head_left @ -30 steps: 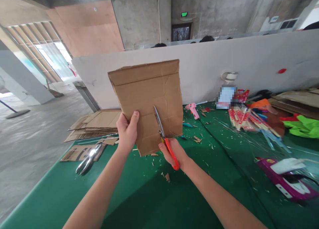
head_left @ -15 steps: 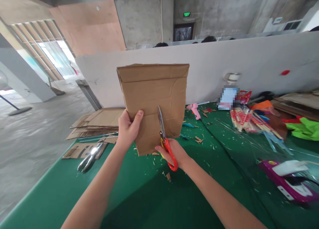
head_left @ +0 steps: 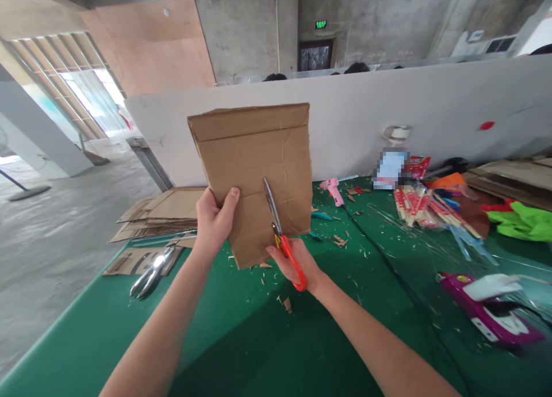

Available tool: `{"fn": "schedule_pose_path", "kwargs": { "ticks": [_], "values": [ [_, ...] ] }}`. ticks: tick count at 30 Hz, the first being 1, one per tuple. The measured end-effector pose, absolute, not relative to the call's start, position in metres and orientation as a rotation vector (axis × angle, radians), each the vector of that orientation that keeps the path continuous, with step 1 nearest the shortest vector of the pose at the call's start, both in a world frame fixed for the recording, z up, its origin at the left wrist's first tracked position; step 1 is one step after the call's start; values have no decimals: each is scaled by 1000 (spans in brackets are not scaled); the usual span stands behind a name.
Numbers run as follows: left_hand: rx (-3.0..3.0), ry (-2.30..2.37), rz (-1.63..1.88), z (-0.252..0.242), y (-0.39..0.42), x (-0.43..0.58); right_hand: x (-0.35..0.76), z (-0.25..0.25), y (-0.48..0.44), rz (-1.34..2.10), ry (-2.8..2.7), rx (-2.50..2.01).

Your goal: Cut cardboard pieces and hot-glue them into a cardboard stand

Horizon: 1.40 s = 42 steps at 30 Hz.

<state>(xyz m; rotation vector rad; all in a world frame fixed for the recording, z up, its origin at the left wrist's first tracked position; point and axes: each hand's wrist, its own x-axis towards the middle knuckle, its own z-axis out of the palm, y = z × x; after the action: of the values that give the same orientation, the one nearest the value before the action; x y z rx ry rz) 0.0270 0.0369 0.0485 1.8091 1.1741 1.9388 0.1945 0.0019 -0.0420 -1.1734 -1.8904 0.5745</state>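
**Finger occlusion, edge crops, unreadable bits**

Left hand (head_left: pixel 217 218): fingers behind cardboard panel (head_left: pixel 252 170), far side unseen. Right hand (head_left: pixel 307 264): fingers partly covered by scissors (head_left: pixel 284 246); yellow inner grip (head_left: pixel 277 241) mostly hidden. Blade-to-panel contact: can't tell. Both forearms (head_left: pixel 159 322) cut by bottom edge. Cardboard stack (head_left: pixel 172 204) runs out of sight behind left hand; print on flat piece (head_left: pixel 129 262) left of that hand unreadable. Right of right hand: screen (head_left: pixel 390 170) pixelated, green cloth (head_left: pixel 524 221) cut at right edge. Far beyond hands, sign (head_left: pixel 321 25) lettering too small.

Creased brown cardboard (head_left: pixel 259 158), upright, red-handled scissors (head_left: pixel 277 229) overlapping it, opening unclear
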Motion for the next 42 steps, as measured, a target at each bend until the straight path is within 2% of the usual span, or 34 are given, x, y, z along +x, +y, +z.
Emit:
{"fn": "schedule_pose_path", "kwargs": {
  "ticks": [14,25,33,42],
  "values": [
    [1684,1155,1892,36,50,24,195,-48,7,607,-1884,-1161],
    [1703,1203,1877,29,63,15,201,-59,16,1138,-1741,-1028],
    [1712,1112,1691,16,54,36,210,-39,14,1077,-1640,-972],
    [1594,1170,1698,12,51,40,209,-55,20,896,-1668,-1108]
  ]
}}
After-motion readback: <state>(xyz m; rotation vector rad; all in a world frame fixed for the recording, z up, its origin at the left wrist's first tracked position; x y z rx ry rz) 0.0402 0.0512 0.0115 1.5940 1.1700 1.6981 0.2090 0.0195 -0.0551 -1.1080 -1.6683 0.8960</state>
